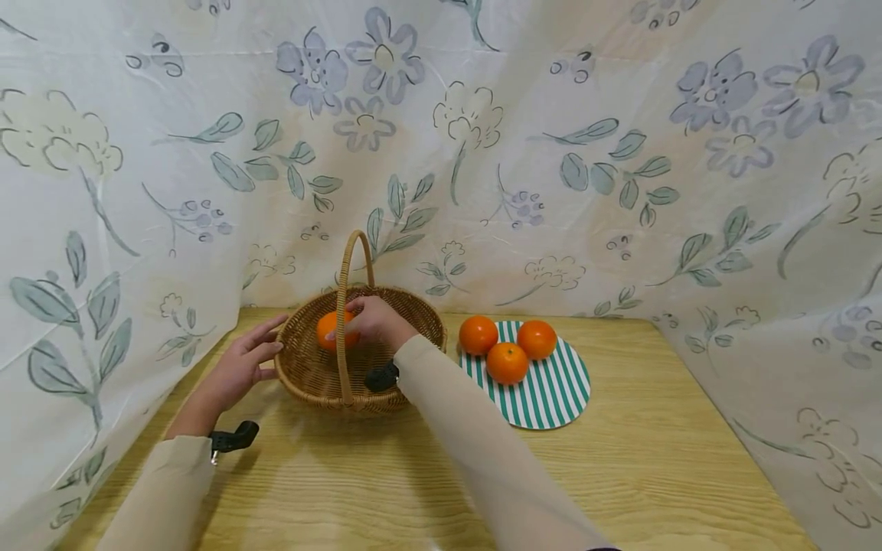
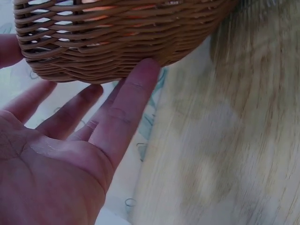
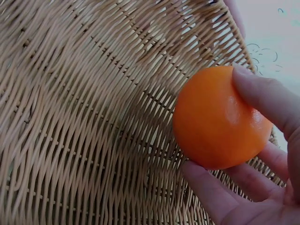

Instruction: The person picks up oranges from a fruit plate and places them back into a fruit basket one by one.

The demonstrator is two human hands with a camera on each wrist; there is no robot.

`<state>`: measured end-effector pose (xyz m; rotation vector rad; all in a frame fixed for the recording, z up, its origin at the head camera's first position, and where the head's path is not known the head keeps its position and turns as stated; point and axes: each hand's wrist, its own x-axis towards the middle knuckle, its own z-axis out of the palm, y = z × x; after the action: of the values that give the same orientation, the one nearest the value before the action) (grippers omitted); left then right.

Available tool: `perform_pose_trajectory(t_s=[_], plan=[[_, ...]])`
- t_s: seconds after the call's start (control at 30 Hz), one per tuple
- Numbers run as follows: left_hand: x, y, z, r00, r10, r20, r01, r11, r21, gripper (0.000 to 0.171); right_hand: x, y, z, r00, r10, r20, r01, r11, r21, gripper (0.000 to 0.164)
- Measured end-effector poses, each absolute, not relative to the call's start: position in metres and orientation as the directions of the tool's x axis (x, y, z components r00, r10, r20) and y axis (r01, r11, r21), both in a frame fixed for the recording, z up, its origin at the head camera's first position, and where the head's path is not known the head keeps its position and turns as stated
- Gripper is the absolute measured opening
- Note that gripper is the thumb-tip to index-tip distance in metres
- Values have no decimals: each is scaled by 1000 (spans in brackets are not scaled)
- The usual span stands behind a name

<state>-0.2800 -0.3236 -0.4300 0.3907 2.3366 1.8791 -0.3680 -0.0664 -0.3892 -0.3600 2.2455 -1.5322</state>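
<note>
An orange (image 1: pixel 329 330) is inside a brown wicker basket (image 1: pixel 429 306), near its left wall. My right hand (image 1: pixel 375 317) reaches in past the arched handle and holds it. In the right wrist view, thumb and fingers wrap the sides of the orange (image 3: pixel 215 122) close to the woven wall (image 3: pixel 93 103). On the outside, my left hand (image 1: pixel 237 367) touches the basket's left side with extended fingers. From the left wrist, a fingertip of that hand (image 2: pixel 61 164) rests against the lower weave of the basket (image 2: pixel 112 51).
Right of the basket, three more oranges (image 1: pixel 507 363) sit on a green-and-white striped round mat (image 1: pixel 551 390). Everything stands on a wood-grain table (image 1: pixel 661 444). A floral curtain (image 1: pixel 482 153) rises behind the table and along both sides.
</note>
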Motion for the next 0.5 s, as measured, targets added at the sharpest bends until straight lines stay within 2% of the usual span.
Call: perform_pose_trajectory(t_s=[0.27, 0.5], plan=[[-282, -324, -429, -959, 279, 42, 93, 171, 981, 63, -365, -67, -388, -898, -396, -193, 25, 391, -920, 63], [-281, -324, -428, -959, 280, 43, 90, 160, 983, 63, -363, -54, -379, -849, -486, -208, -6, 403, -915, 54]])
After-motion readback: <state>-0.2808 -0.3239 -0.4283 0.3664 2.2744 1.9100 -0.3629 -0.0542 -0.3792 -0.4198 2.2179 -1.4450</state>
